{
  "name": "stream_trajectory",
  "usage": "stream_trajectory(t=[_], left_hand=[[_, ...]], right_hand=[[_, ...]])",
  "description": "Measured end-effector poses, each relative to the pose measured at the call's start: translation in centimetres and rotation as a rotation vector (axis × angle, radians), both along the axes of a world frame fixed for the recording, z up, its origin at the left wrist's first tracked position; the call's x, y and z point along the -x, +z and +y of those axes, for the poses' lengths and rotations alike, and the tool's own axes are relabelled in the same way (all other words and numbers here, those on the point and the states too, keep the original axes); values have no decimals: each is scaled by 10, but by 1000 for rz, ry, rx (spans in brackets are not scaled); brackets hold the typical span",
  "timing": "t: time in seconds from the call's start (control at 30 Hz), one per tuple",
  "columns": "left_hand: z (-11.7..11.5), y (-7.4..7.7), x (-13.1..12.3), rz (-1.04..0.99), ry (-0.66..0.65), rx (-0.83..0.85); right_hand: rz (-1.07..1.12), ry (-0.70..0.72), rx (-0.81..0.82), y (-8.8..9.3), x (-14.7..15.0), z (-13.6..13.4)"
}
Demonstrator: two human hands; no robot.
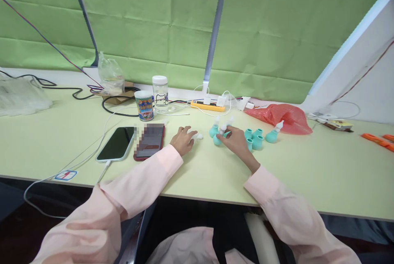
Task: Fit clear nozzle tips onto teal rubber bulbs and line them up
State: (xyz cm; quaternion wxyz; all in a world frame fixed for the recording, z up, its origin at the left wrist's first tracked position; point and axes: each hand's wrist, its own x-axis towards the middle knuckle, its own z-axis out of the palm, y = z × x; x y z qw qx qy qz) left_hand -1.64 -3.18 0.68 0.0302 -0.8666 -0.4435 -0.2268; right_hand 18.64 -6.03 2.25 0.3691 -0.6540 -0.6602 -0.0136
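While both forearms rest on the desk (308, 165), our left hand (184, 141) pinches a white tip (198, 136) and our right hand (236, 140) grips a teal bulb (218, 138). Spare bulbs (257, 141) cluster just beyond it, seemingly for reach.

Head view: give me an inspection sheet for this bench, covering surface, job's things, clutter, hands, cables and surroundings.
Surface: pale green table.
Job's things: teal bulbs, some with white tips, clustered beside the right hand; one loose white tip.
Clutter: white phone, red phone, printed cup, lidded jar, red bag, clear bag.
Hands: left hand has its fingers at the loose white tip, grip unclear; right hand holds a tipped bulb.
Cables: white cable into the white phone; black cable; yellow power strip.
Surroundings: green cloth, grey pole.
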Motion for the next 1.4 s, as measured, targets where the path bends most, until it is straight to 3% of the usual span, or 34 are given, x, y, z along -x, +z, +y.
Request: stream_trajectory(t=[0.2, 0.5, 0.7, 0.87, 0.93, 1.03, 1.2, 1.4], left_hand=[[-1, -3, -1, 169, 26, 35], [-4, 0, -2, 181, 85, 71], [-3, 3, -3, 218, 92, 140], [-5, 1, -3, 203, 124, 87], [-5, -1, -4, 218, 128, 83], [-6, -4, -4, 244, 117, 97], [-5, -2, -4, 228, 131, 82], [-3, 2, -4, 207, 144, 82]], right_hand=[[-40, -88, -18, -2, -3, 0], [-55, -127, -14, -1, -3, 0], [-49, -144, -214, 3, 1, -3], [-24, -148, -376, 6, 4, -8], [-28, -85, -467, 4, 6, -11], [-101, 143, -501, -3, 14, -15], [-319, 469, -211, -19, 32, -17], [-424, 526, 12, -28, 38, -10]])
